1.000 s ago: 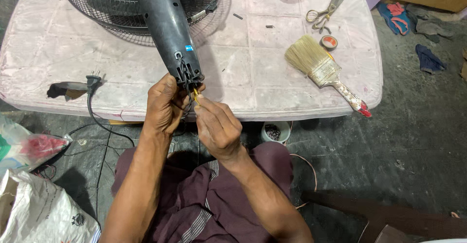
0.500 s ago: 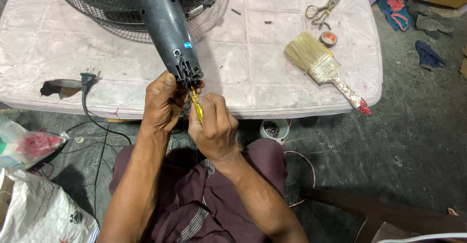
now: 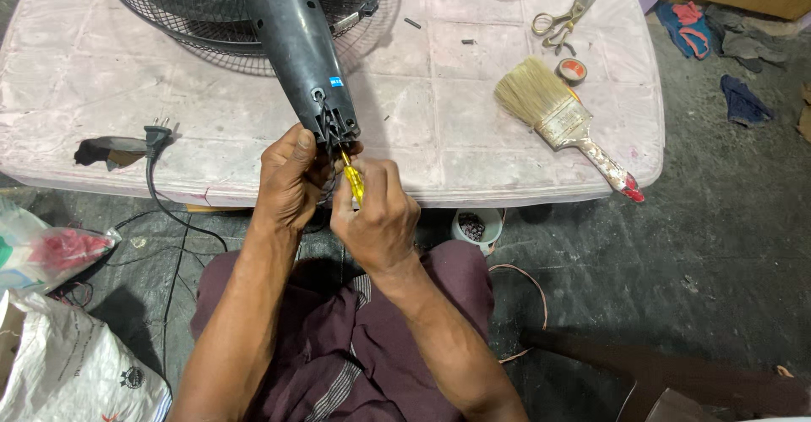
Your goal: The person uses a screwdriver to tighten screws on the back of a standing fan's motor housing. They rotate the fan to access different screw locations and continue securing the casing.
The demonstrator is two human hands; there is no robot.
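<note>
Head camera looks down at a dark fan [image 3: 296,46] lying on the pale tabletop [image 3: 422,109], its stem end hanging over the near edge. The left hand [image 3: 291,177] is closed around that end. The right hand [image 3: 376,215] grips a yellow-handled screwdriver [image 3: 352,181], tip pushed into the stem's opening. A paintbrush [image 3: 557,118], scissors [image 3: 568,8] and plug [image 3: 158,137] lie well apart.
</note>
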